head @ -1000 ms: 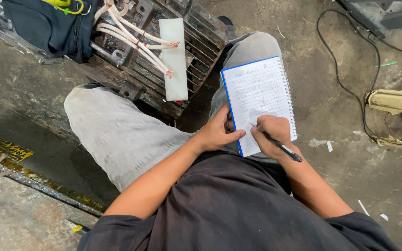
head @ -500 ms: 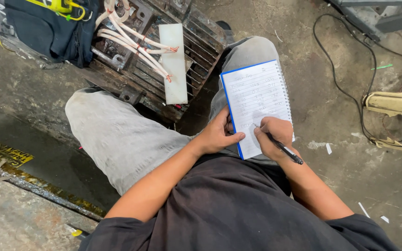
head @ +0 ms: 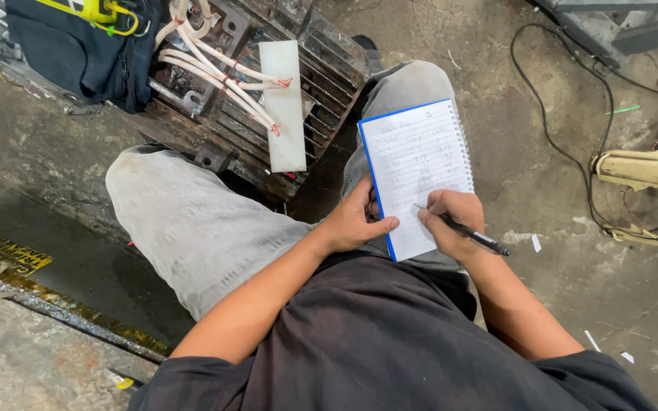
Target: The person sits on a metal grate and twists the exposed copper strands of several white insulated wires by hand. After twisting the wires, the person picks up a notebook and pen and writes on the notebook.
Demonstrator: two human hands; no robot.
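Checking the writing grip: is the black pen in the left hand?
No, the right hand holds the black pen over the white spiral notebook.

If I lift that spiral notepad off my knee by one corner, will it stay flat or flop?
The notepad would probably sag: its pages look thin, and the left hand steadies it on the knee. It seems light. The spiral edge may stiffen that side.

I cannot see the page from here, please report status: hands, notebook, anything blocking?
Right hand gripping pen, tip on notebook. Left hand steadies its edge. Nothing blocking.
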